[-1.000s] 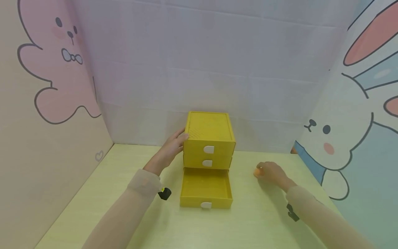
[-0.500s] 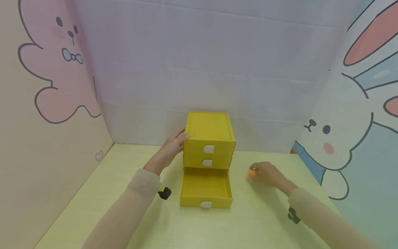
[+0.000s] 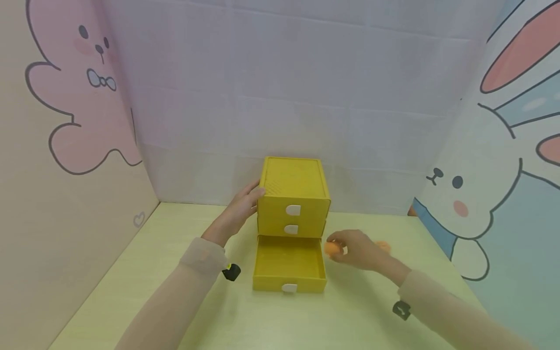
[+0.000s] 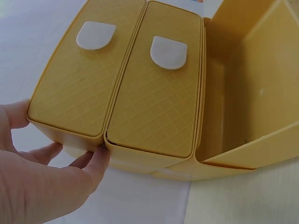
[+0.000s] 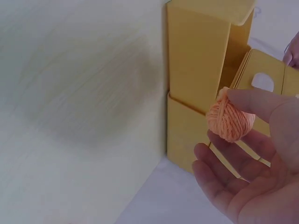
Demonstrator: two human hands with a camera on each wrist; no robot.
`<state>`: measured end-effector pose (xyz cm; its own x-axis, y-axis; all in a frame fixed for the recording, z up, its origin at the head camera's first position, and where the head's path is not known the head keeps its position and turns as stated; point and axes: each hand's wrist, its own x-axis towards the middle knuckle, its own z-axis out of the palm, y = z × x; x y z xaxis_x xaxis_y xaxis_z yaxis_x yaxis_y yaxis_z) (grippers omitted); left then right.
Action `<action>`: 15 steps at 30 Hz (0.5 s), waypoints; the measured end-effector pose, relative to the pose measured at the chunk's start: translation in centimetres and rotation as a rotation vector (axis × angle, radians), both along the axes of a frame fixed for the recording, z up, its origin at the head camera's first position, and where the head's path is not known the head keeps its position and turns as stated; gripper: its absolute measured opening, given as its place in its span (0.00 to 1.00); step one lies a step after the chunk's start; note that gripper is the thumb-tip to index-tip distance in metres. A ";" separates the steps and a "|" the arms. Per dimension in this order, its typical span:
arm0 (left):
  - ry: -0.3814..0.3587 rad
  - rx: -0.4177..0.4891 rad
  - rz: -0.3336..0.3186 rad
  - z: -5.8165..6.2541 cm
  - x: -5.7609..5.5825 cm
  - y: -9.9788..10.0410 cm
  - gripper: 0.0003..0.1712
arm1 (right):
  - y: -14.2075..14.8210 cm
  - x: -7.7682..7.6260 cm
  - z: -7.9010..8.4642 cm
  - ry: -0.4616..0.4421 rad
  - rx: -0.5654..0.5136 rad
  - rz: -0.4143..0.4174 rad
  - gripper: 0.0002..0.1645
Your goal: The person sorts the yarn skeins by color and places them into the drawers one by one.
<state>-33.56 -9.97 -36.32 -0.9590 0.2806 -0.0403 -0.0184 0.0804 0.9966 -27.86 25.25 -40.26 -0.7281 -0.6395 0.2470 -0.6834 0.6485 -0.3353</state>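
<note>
A yellow drawer cabinet (image 3: 294,177) stands at the back of the table, its bottom drawer (image 3: 289,260) pulled out with nothing visible inside. My left hand (image 3: 236,214) rests against the cabinet's left side; in the left wrist view its thumb lies by the top corner and fingertips touch the side wall. Just right of the drawer, my right hand (image 3: 359,250) pinches a small orange ball of yarn (image 5: 230,116) between thumb and fingers. Another orange item (image 3: 383,246) shows behind the right hand, partly hidden, its kind unclear.
Two upper drawers with white tabs (image 3: 293,210) are closed. A pale yellow table (image 3: 341,316) lies beneath. Behind it hangs a white cloth backdrop (image 3: 297,87), with cartoon-printed side panels to the left and right.
My right hand has moved left with the ball of yarn, up to the drawer's right side. The other orange item has come into view behind it. My left hand has stayed put.
</note>
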 end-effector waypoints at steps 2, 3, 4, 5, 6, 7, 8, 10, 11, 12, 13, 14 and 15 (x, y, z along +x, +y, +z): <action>-0.001 0.002 -0.001 0.0 0.0 0.0 0.39 | -1.0 0.3 0.3 -0.010 -0.001 0.008 0.18; -0.001 0.002 -0.002 0.0 0.0 0.0 0.39 | -1.4 0.4 0.5 -0.018 -0.002 0.014 0.17; -0.002 0.003 -0.002 0.0 -0.1 0.0 0.39 | -1.9 0.5 0.6 -0.027 -0.006 0.022 0.16; -0.002 0.002 -0.003 0.0 -0.1 0.0 0.39 | -2.4 0.5 0.7 -0.035 -0.008 0.028 0.15; -0.001 0.003 -0.005 0.0 -0.1 0.0 0.39 | -2.9 0.6 0.7 -0.041 -0.008 0.031 0.15; 0.001 0.003 -0.007 0.0 0.0 0.0 0.39 | -3.4 0.6 0.7 -0.046 -0.008 0.033 0.15; 0.003 0.004 -0.007 0.0 0.0 0.0 0.39 | -4.0 0.5 0.6 -0.045 -0.008 0.037 0.14; 0.004 0.005 -0.008 0.0 0.0 0.0 0.39 | -5.1 0.4 0.5 -0.052 -0.011 0.033 0.13; 0.005 0.006 -0.007 0.0 0.0 0.0 0.39 | -5.7 0.4 0.4 -0.058 -0.011 0.028 0.13; 0.007 0.007 -0.009 0.0 0.0 0.0 0.39 | -6.2 0.3 0.3 -0.063 -0.013 0.030 0.12; 0.007 0.009 -0.007 0.0 0.0 0.0 0.39 | -6.8 0.2 0.2 -0.068 -0.014 0.033 0.12; 0.007 0.011 -0.007 0.0 0.0 0.0 0.38 | -7.4 0.1 0.0 -0.073 -0.013 0.037 0.12; 0.008 0.014 -0.007 0.0 -0.1 0.0 0.38 | -8.0 0.0 -0.1 -0.079 -0.008 0.038 0.11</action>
<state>-33.61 -9.94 -36.35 -0.9573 0.2878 -0.0287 -0.0098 0.0667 0.9977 -27.88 17.24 -40.41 -0.7205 -0.6655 0.1950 -0.6789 0.6195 -0.3942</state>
